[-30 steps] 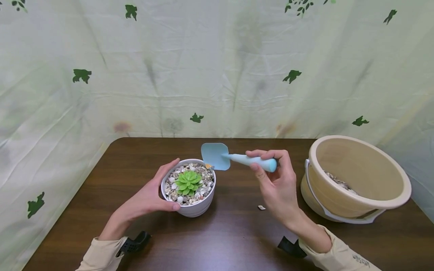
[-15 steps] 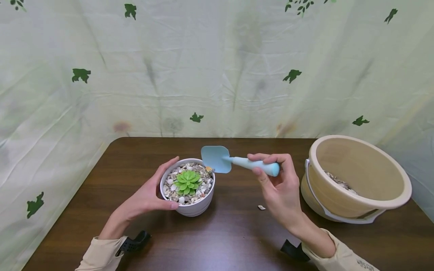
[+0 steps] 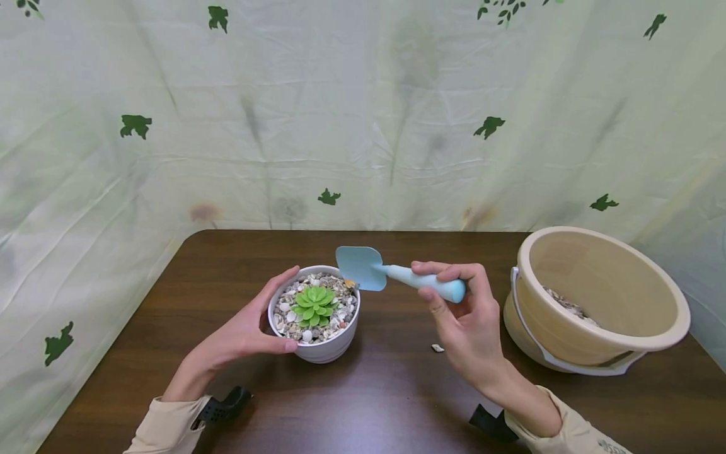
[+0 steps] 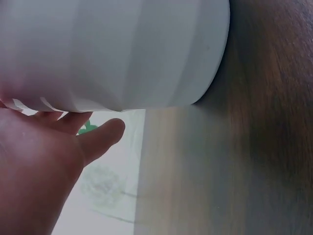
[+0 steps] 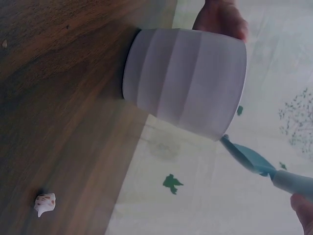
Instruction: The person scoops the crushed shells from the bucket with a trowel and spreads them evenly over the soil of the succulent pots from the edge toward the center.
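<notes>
My left hand (image 3: pixel 252 325) grips a white ribbed flowerpot (image 3: pixel 326 352), thumb at the near side and fingers round the far side. A green succulent (image 3: pixel 314 305) sits in the middle of the pot, ringed by small shells and pebbles (image 3: pixel 290 329). In my right hand (image 3: pixel 467 321) is the handle of a light blue toy trowel (image 3: pixel 360 268). Its blade overlaps the pot's far right rim, close to an orange bit (image 3: pixel 349 283). The right wrist view shows the trowel blade's tip right at the rim of the pot (image 5: pixel 186 83), which stands upright on the table.
A large beige bucket (image 3: pixel 601 343) with a grey-white handle stands at the right, shells (image 3: pixel 570 306) lying in it. One small shell (image 3: pixel 437 348) is on the brown table (image 3: pixel 363 403) between pot and bucket. A leaf-patterned cloth (image 3: pixel 363 126) hangs behind the table.
The trowel and my right hand have come down slightly, so the blade overlaps the pot's rim more. My left hand and the pot are nearly still.
</notes>
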The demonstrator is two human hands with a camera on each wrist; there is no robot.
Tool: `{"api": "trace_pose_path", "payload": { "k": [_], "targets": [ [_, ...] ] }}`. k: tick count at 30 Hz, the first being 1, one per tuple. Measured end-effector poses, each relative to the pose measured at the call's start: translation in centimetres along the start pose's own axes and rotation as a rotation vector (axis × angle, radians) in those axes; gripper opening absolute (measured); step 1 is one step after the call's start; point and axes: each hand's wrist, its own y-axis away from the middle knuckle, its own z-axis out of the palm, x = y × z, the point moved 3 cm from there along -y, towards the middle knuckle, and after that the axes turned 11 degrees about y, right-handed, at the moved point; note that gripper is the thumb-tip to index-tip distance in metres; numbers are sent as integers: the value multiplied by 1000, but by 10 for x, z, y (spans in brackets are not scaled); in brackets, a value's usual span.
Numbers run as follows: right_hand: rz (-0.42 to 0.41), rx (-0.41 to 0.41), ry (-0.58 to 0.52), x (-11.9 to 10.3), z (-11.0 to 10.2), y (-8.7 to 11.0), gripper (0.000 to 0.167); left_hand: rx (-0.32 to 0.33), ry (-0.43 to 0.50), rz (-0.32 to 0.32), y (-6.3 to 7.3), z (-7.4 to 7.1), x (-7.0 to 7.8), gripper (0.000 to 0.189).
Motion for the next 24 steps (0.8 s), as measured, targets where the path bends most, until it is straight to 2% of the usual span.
{"api": "trace_pose_path", "payload": {
  "k": [18, 24],
  "targets": [
    [-32, -11, -16, 3, 5, 1, 28, 3, -27, -19, -1, -1, -3, 107],
    [-10, 7, -24, 6, 4, 1, 26, 4, -23, -25, -1, -2, -4, 107]
  ]
}}
